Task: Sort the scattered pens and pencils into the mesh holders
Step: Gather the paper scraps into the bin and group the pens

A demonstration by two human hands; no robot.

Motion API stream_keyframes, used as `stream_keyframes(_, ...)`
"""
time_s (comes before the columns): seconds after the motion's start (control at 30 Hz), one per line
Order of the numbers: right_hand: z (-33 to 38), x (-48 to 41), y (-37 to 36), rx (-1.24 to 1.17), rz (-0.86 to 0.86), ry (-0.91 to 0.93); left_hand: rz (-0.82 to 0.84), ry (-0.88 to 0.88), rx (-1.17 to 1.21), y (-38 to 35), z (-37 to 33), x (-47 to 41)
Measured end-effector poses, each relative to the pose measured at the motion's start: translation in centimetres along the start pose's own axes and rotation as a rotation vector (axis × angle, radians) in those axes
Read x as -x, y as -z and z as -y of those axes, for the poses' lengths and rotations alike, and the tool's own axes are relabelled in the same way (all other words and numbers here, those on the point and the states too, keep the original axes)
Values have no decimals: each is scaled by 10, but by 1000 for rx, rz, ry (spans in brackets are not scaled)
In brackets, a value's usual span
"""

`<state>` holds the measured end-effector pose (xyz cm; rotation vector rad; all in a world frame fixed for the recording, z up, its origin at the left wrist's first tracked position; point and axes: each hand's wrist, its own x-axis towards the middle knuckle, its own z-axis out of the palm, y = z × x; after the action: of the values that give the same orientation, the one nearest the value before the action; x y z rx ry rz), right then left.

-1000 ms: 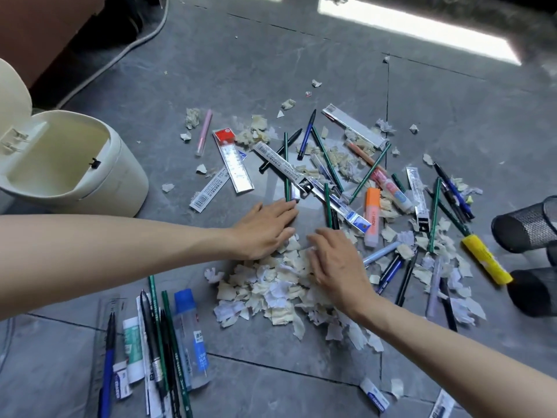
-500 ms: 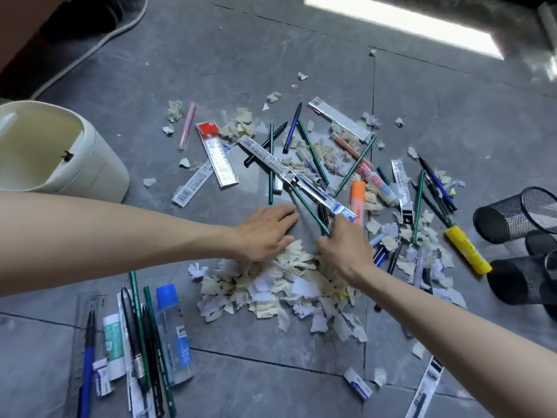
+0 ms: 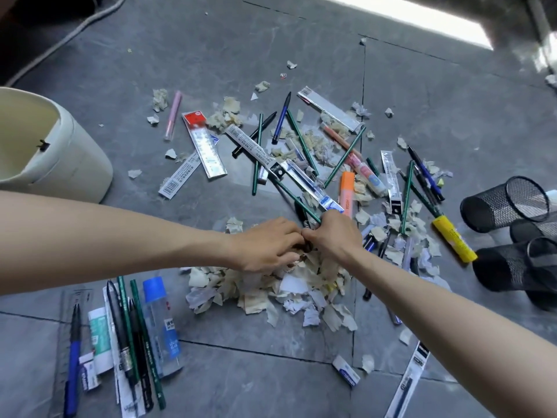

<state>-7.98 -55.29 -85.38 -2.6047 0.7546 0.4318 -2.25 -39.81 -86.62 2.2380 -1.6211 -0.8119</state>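
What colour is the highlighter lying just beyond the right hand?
Orange; the highlighter shows best in the head view.

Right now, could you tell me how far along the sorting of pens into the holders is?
Done: nothing sits in the holders, which lie on their sides, apparently empty; a row of pens lies gathered at lower left. In hand: the right hand grips a green pencil by the scraps, the left hand beside it. Left: the many pens and pencils scattered on the floor.
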Motion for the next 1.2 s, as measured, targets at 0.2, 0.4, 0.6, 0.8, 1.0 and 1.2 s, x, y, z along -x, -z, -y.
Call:
stream_keyframes(0.2, 5, -1, 10, -428, 111, 57, -253, 189, 165, 11, 6, 0)
stream_keyframes(0.4, 13, 0, 19, -519, 205, 165, -243, 520, 845, 37, -11, -26)
stream_keyframes(0.6, 13, 3, 19, -459, 110, 277, -281, 743, 1185, 47, -11, -37)
stream_keyframes(0.8, -14, 9, 18, -247, 27, 298, -388, 806, 1329, 62, 6, -40)
stream_keyframes(1.0, -23, 33, -6, 28, -9, 390, -346, 740, 1428, 64, 19, -37)
stream_keyframes(1.2, -8, 62, -26, 36, 79, 606, -424, 772, 1219, 71, 33, -50)
